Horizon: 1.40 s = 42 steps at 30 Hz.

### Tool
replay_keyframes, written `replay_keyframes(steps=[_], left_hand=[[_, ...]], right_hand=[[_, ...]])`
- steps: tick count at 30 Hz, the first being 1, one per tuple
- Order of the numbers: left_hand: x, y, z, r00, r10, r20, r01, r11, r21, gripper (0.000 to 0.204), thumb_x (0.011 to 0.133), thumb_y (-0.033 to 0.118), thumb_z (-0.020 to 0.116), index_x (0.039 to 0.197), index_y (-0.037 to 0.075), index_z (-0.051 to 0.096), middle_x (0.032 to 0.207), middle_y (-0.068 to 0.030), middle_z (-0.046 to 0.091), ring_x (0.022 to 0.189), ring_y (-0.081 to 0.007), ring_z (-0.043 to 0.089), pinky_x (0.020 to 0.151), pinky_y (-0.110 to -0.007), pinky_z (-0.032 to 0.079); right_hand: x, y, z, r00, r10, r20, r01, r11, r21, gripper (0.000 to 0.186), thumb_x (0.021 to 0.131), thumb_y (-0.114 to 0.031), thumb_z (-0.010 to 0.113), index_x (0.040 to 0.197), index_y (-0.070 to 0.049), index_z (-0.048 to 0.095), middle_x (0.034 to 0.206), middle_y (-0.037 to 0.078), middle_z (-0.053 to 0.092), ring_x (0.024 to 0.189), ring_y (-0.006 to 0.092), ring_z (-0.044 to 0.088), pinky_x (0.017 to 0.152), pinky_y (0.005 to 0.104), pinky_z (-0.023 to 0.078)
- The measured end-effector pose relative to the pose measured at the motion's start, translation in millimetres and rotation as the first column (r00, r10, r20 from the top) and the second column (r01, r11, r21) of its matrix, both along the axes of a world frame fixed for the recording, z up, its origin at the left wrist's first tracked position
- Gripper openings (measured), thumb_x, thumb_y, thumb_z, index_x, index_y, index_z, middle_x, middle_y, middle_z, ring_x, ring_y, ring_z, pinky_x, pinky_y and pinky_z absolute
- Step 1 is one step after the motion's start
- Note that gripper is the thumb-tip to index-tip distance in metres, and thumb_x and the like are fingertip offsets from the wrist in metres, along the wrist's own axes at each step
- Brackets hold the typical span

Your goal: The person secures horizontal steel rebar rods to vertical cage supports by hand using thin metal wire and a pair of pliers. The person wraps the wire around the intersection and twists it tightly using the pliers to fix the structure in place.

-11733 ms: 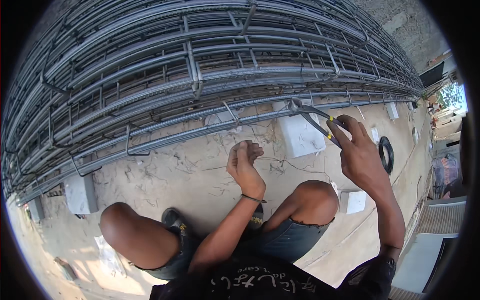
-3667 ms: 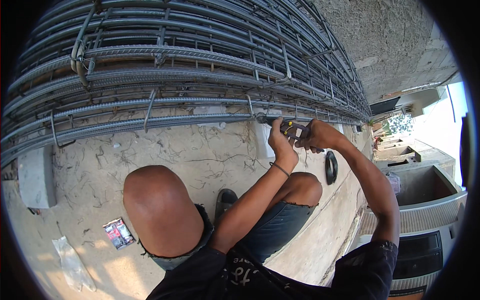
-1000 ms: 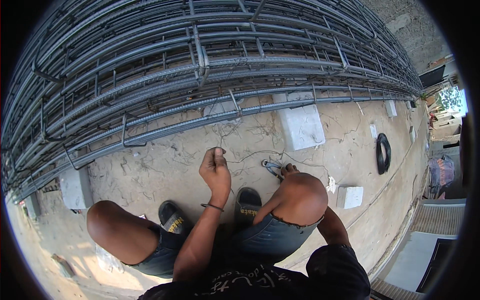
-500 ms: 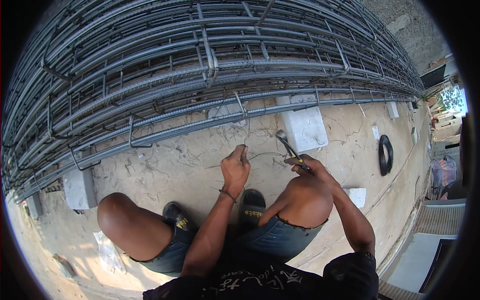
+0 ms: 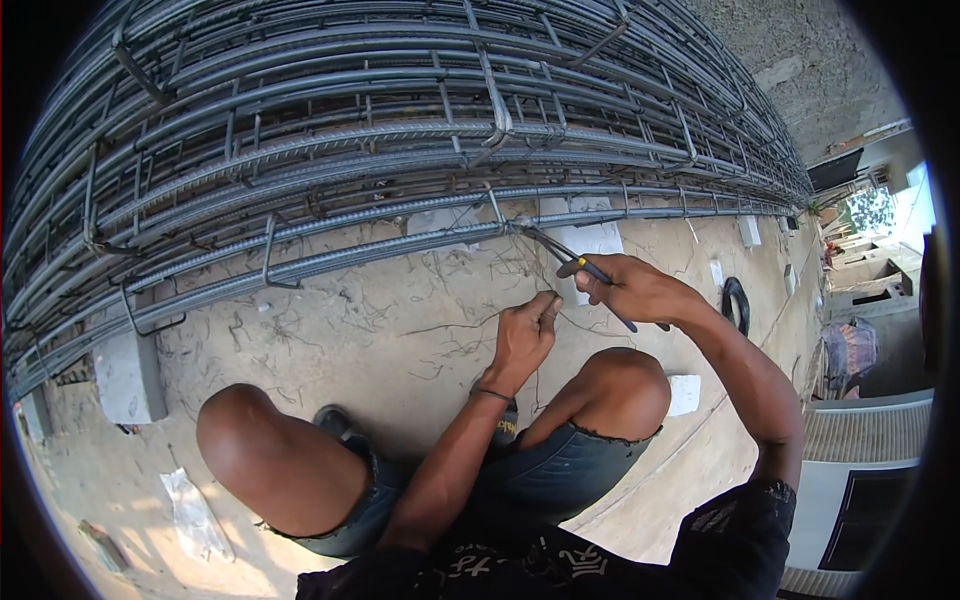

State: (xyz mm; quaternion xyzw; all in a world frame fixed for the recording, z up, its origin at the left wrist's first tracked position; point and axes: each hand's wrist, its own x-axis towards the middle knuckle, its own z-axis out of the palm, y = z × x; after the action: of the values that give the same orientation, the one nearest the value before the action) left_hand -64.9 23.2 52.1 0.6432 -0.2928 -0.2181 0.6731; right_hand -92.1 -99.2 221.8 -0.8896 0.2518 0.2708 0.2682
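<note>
In my right hand (image 5: 640,288) I hold black pincers (image 5: 552,245) with yellow marks on the handles. Their jaws meet the lowest bars of a steel rebar cage (image 5: 350,252), beside a bent stirrup. My left hand (image 5: 527,338) is closed just below and left of the pincers, thumb and forefinger pinched on a thin tie wire (image 5: 455,328). The wire trails left from the fist over the ground. Whether it also runs up to the bars, I cannot tell for sure. The pincer jaws partly hide the spot they grip.
Stacked rebar cages fill the far side, resting on concrete blocks (image 5: 132,378). A black wire coil (image 5: 738,308) and a small white block (image 5: 684,394) lie to the right. Wire scraps litter the ground. A plastic bag (image 5: 195,515) lies at lower left. My knees flank my left arm.
My right hand has brought the pincers up and left from above my right knee to the lowest bars. My left hand has shifted right, still pinching wire. The view has moved slightly.
</note>
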Motion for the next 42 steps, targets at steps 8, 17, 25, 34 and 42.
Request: replay_keyframes(steps=[8, 17, 25, 34, 42], left_hand=[[-5.2, -5.9, -4.1, 0.998, 0.038, 0.059, -0.039, 0.999, 0.015, 0.011, 0.088, 0.014, 0.056, 0.090, 0.004, 0.060, 0.072, -0.0222, 0.061, 0.069, -0.0407, 0.060, 0.058, -0.046, 0.047], [-5.0, -10.9, -7.4, 0.997, 0.059, 0.049, -0.060, 0.998, 0.017, 0.014, 0.088, 0.015, 0.057, 0.095, 0.005, 0.063, 0.074, -0.0234, 0.061, 0.070, -0.0411, 0.060, 0.058, -0.045, 0.047], [-6.3, -8.1, -2.0, 0.995, 0.086, 0.054, -0.087, 0.996, 0.018, 0.011, 0.089, 0.014, 0.055, 0.090, 0.005, 0.061, 0.071, -0.0224, 0.061, 0.067, -0.0413, 0.060, 0.057, -0.046, 0.046], [-5.9, -5.0, -0.5, 0.996, 0.051, 0.074, -0.054, 0.997, 0.046, 0.012, 0.089, 0.015, 0.055, 0.090, 0.005, 0.060, 0.072, -0.0216, 0.062, 0.068, -0.0409, 0.060, 0.058, -0.046, 0.046], [-5.8, -5.8, 1.1, 0.994, 0.096, 0.052, -0.096, 0.995, -0.007, 0.012, 0.088, 0.015, 0.056, 0.088, 0.004, 0.060, 0.071, -0.0216, 0.061, 0.068, -0.0411, 0.060, 0.058, -0.047, 0.046]], right_hand=[[22.2, 14.3, 29.0, 0.970, 0.213, -0.113, -0.239, 0.914, -0.329, 0.033, 0.096, -0.030, 0.043, 0.106, -0.001, 0.056, 0.090, 0.023, 0.061, 0.091, 0.0404, 0.056, 0.081, 0.0495, 0.041], [26.9, 33.9, 23.9, 0.978, 0.129, -0.161, -0.172, 0.942, -0.289, 0.033, 0.096, -0.028, 0.044, 0.110, -0.001, 0.055, 0.091, 0.024, 0.060, 0.090, 0.0423, 0.057, 0.079, 0.0491, 0.042], [21.1, 20.7, 13.7, 0.964, -0.184, -0.194, 0.149, 0.972, -0.182, 0.045, 0.092, -0.043, 0.052, 0.105, 0.001, 0.055, 0.080, 0.018, 0.061, 0.076, 0.0264, 0.060, 0.067, 0.0395, 0.045], [12.7, 13.7, -7.8, 0.870, -0.338, -0.359, 0.279, 0.938, -0.208, 0.056, 0.086, -0.051, 0.058, 0.085, 0.004, 0.062, 0.077, 0.013, 0.061, 0.068, 0.0189, 0.058, 0.059, 0.0344, 0.047], [32.4, 19.2, 3.9, 0.913, -0.246, -0.325, 0.086, 0.896, -0.436, 0.054, 0.088, -0.048, 0.056, 0.074, 0.004, 0.061, 0.073, 0.019, 0.062, 0.066, 0.0235, 0.063, 0.059, 0.0395, 0.049]])
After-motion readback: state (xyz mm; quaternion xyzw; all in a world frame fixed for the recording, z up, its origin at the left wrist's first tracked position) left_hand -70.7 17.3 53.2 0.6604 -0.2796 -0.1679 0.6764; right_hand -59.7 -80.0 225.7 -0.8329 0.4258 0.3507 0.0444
